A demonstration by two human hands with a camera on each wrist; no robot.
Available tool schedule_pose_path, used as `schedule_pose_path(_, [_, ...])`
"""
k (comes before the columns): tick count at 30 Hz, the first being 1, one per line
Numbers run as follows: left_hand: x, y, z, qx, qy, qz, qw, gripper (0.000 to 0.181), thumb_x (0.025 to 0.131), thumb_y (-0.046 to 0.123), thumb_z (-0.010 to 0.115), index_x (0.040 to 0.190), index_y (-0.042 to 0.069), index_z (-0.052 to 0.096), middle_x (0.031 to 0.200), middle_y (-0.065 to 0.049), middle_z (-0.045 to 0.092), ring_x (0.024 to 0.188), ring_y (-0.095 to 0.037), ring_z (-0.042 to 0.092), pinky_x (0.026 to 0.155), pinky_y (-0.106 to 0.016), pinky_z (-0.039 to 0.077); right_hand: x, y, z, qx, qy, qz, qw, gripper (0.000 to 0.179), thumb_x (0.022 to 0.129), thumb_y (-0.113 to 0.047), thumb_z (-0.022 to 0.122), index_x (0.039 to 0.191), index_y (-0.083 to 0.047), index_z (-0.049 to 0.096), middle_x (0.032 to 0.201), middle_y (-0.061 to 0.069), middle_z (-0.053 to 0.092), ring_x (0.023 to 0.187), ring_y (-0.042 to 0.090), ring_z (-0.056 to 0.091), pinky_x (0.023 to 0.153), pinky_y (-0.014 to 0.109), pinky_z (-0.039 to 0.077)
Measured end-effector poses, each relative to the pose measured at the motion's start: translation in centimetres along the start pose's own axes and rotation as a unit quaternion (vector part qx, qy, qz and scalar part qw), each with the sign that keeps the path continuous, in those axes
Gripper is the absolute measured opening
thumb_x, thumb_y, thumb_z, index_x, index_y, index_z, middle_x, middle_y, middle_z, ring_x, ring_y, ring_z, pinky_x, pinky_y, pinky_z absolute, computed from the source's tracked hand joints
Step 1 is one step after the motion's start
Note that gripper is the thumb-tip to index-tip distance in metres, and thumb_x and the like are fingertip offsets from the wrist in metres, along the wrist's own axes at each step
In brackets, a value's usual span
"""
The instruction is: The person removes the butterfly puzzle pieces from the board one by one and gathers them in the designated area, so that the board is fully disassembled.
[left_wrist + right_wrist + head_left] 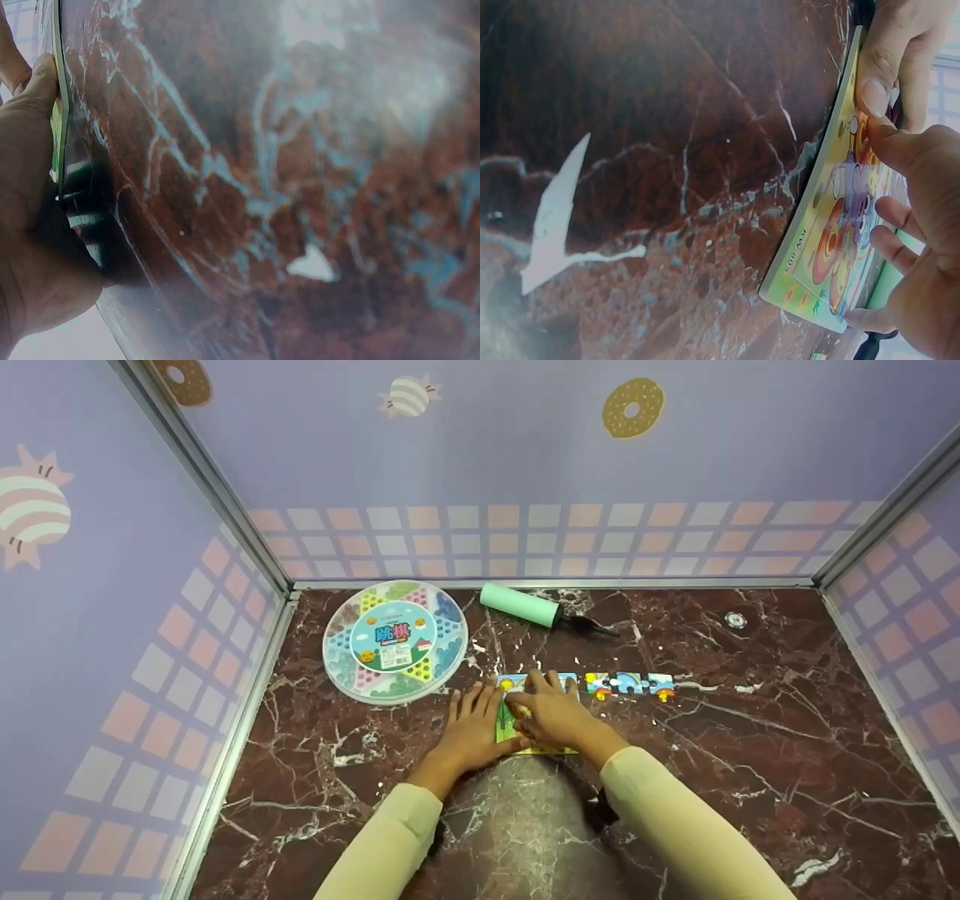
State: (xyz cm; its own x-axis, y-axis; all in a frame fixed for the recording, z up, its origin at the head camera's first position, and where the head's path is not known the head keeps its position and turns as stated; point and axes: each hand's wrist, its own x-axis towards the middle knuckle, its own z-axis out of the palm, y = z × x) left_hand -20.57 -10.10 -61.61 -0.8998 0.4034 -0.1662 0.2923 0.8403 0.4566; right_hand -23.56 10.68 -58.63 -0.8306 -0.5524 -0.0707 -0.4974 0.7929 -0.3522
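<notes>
the board (504,729) lies flat on the dark red, white-veined counter (765,780), right in front of the person, who works in pale sleeves (675,817). it's a thin thing with rounded corners and a bright picture: a sun at the top left, green below.

the left hand (474,736) rests along its left side, grip wide, the fingers straight and pointing away, the thumb laid over the near edge. the right hand (556,718) is over the middle and right of the board, its fingers bent and touching the surface. i can't tell whether that grip pinches anything, since the hand hides what's under it. the two thumbs come close together by the near edge.

just to the right of the board, a few puzzle pieces (630,684) sit in a short row. beyond it lies a mint tube (519,604) with a black tip, and left of that a round game box (394,679). a small chip (736,619) lies farther off, back right, near the purple wall (510,450).
</notes>
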Motion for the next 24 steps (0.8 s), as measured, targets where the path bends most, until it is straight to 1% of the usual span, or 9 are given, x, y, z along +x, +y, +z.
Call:
schedule_pose_path(2, [0.0, 0.0, 0.0, 0.002, 0.004, 0.001, 1.0, 0.115, 0.099, 0.082, 0.059, 0.178, 0.008, 0.019, 0.188, -0.014, 0.011, 0.174, -0.039, 0.011, 0.139, -0.068, 0.001, 0.0, 0.0, 0.0, -0.003, 0.001, -0.001, 1.0, 0.034, 0.102, -0.036, 0.08, 0.134, -0.027, 0.073, 0.141, 0.016, 0.056, 0.131, 0.04, 0.049, 0.113, 0.089, 0.038])
schedule_pose_path(4, [-0.1, 0.1, -0.2, -0.003, -0.001, 0.001, 1.0, 0.115, 0.099, 0.08, 0.06, 0.178, 0.008, 0.018, 0.188, -0.014, 0.01, 0.175, -0.04, 0.009, 0.139, -0.068, -0.002, 0.0, 0.0, 0.0, -0.006, 0.002, -0.001, 1.0, 0.037, 0.102, -0.037, 0.08, 0.137, -0.027, 0.073, 0.138, 0.016, 0.057, 0.129, 0.039, 0.049, 0.113, 0.088, 0.039])
schedule_pose_path(7, [0.1, -0.2, 0.2, -0.007, -0.001, 0.002, 1.0, 0.117, 0.098, 0.083, 0.058, 0.178, 0.009, 0.016, 0.188, -0.013, 0.008, 0.175, -0.039, 0.006, 0.139, -0.067, -0.004, -0.1, 0.1, 0.1, -0.009, -0.001, 0.0, 1.0, 0.039, 0.103, -0.038, 0.079, 0.14, -0.029, 0.072, 0.134, 0.015, 0.057, 0.125, 0.037, 0.05, 0.112, 0.086, 0.04])
schedule_pose_path(11, [0.4, -0.6, 0.6, -0.006, 0.002, 0.002, 1.0, 0.119, 0.097, 0.084, 0.059, 0.179, 0.01, 0.015, 0.188, -0.012, 0.007, 0.175, -0.038, 0.005, 0.139, -0.066, -0.005, -0.2, 0.1, 0.1, -0.013, 0.0, -0.002, 0.9999, 0.038, 0.104, -0.039, 0.077, 0.14, -0.029, 0.071, 0.128, 0.012, 0.059, 0.123, 0.037, 0.051, 0.11, 0.084, 0.043])
schedule_pose_path(14, [0.5, -0.7, 0.8, -0.005, 0.004, 0.003, 1.0, 0.119, 0.097, 0.083, 0.06, 0.179, 0.01, 0.015, 0.188, -0.012, 0.006, 0.175, -0.039, 0.005, 0.139, -0.066, -0.005, -0.2, 0.2, 0.2, -0.017, 0.007, -0.005, 0.9998, 0.039, 0.104, -0.039, 0.078, 0.142, -0.029, 0.071, 0.126, 0.012, 0.061, 0.125, 0.039, 0.053, 0.11, 0.086, 0.042])
schedule_pose_path(19, [0.6, -0.8, 1.0, -0.003, 0.007, 0.003, 1.0, 0.119, 0.097, 0.083, 0.061, 0.178, 0.009, 0.016, 0.188, -0.012, 0.007, 0.175, -0.039, 0.006, 0.14, -0.066, -0.004, -0.2, 0.2, 0.2, -0.021, 0.007, -0.004, 0.9997, 0.042, 0.104, -0.04, 0.078, 0.144, -0.031, 0.069, 0.127, 0.011, 0.063, 0.128, 0.039, 0.054, 0.113, 0.089, 0.037])
schedule_pose_path(24, [0.5, -0.8, 1.0, -0.005, 0.013, 0.003, 0.9999, 0.117, 0.097, 0.082, 0.062, 0.178, 0.01, 0.017, 0.188, -0.011, 0.007, 0.175, -0.04, 0.008, 0.139, -0.067, -0.004, -0.3, 0.1, 0.0, -0.024, 0.003, -0.005, 0.9997, 0.043, 0.105, -0.039, 0.077, 0.146, -0.031, 0.068, 0.128, 0.012, 0.063, 0.127, 0.038, 0.053, 0.111, 0.087, 0.041])
